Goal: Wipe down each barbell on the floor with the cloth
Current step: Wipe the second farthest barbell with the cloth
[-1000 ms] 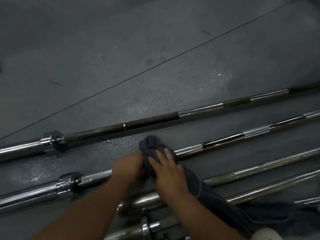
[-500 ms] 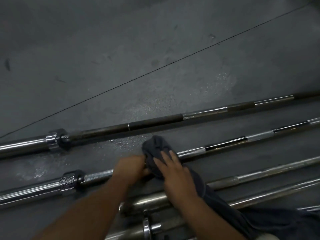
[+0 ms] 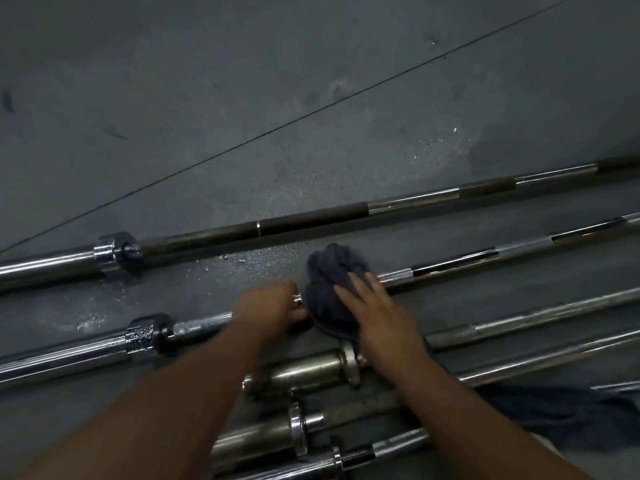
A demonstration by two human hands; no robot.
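Several chrome barbells lie side by side on the grey floor. The second barbell (image 3: pixel 478 259) runs from lower left to upper right. My left hand (image 3: pixel 268 306) grips its shaft, fingers curled round it. Just right of that hand, a bunched dark grey cloth (image 3: pixel 329 275) is wrapped over the same shaft. My right hand (image 3: pixel 372 308) lies on the cloth with fingers extended, pressing it onto the bar. The farthest barbell (image 3: pixel 311 221) has dark knurled sections and lies apart from my hands.
Nearer barbells (image 3: pixel 533 320) and short sleeve ends (image 3: pixel 308 370) crowd the floor under my forearms. More dark cloth (image 3: pixel 568 414) trails at the lower right. Wet specks (image 3: pixel 249 259) dot the floor between the two far bars. A thin seam (image 3: pixel 311 112) crosses the floor.
The cloth and my right hand have slid slightly right along the second barbell. My left hand keeps its hold on the shaft. More of the near sleeve ends are now in view.
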